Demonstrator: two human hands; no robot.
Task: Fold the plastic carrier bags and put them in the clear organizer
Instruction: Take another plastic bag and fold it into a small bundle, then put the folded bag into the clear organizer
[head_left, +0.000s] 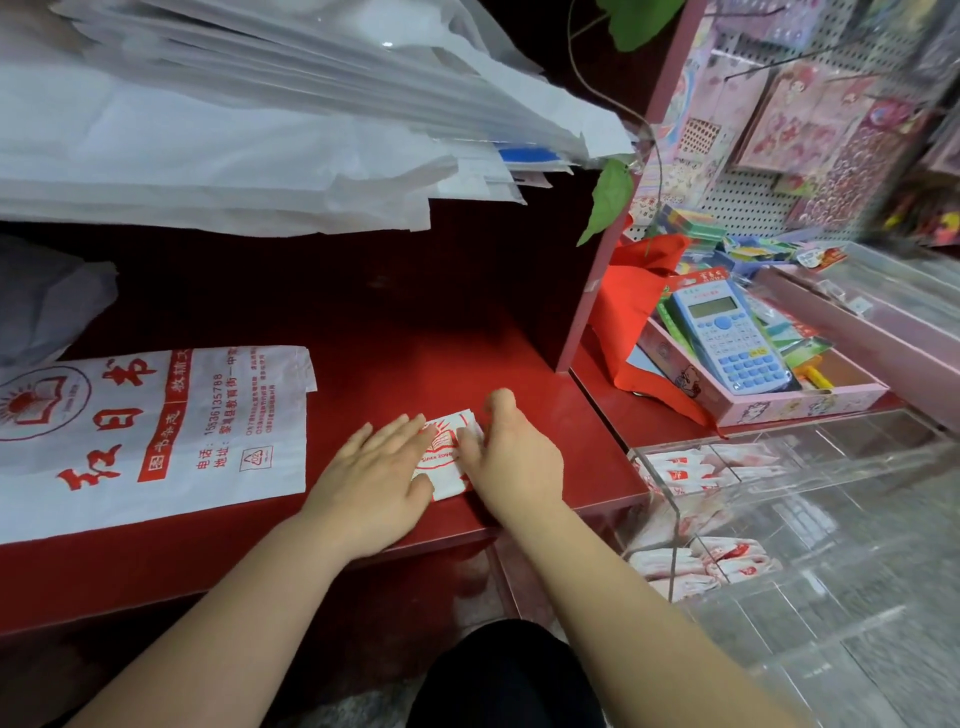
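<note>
A white carrier bag with red print, folded into a small packet (445, 448), lies on the red counter (415, 364) near its front edge. My left hand (376, 470) presses flat on the packet's left part with straight fingers. My right hand (511, 454) lies over its right side, fingers bent at the packet's edge. A flat unfolded bag (156, 431) of the same print lies to the left. The clear organizer (675, 499) stands at the right, below the counter's corner, with several folded bags (680, 470) in its compartments.
A thick stack of white bags and papers (260, 114) overhangs the counter at the back. To the right, a pink tray (779, 405) holds a blue calculator (727, 338) beside a red cloth (628, 312). A pegboard of stickers (805, 130) stands behind.
</note>
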